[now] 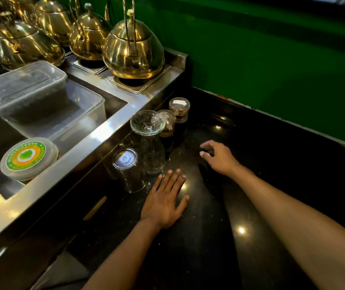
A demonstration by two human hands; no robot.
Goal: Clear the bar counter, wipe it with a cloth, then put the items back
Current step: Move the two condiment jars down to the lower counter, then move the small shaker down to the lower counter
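The black polished bar counter (240,185) runs along a green wall. At its left edge stand an upturned tall footed glass (149,143), an upturned short tumbler (128,170) and two dark sauce bottles (168,130) (180,118) with clear stoppers. My left hand (165,204) lies flat on the counter with straight fingers, fingertips just short of the tall glass. My right hand (217,155) hovers low over the counter to the right of the bottles, fingers loosely curled and holding nothing.
A raised steel ledge (113,126) borders the counter on the left. Several brass kettles (134,47) stand on it. Clear plastic tubs (27,88) and a round labelled lid (28,158) sit in the steel well. The green wall (272,59) closes the far side.
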